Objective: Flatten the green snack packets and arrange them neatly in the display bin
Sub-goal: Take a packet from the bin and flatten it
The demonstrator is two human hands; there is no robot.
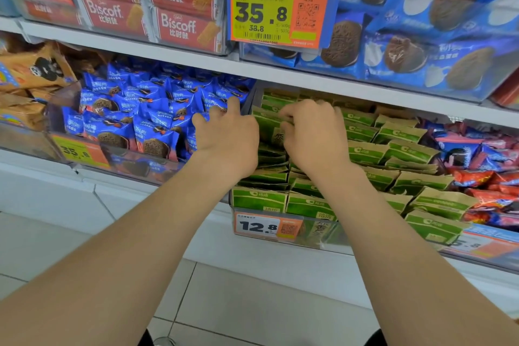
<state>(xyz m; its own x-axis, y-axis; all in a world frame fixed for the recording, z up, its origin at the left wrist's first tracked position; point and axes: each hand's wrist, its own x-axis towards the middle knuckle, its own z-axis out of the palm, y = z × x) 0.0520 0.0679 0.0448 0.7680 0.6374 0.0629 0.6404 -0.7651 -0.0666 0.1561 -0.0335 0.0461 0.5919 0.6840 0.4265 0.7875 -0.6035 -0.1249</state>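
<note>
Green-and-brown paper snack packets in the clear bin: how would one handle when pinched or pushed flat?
Probably light and fairly stiff: the green-and-brown paper snack packets hold sharp creased folds. Likely tip easily; many at the right lie tilted and overlapping. Unlikely to roll, being flat-sided.

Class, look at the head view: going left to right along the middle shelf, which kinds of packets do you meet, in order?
Brown packets → blue biscuit packets → green snack packets → pink and red packets.
</note>
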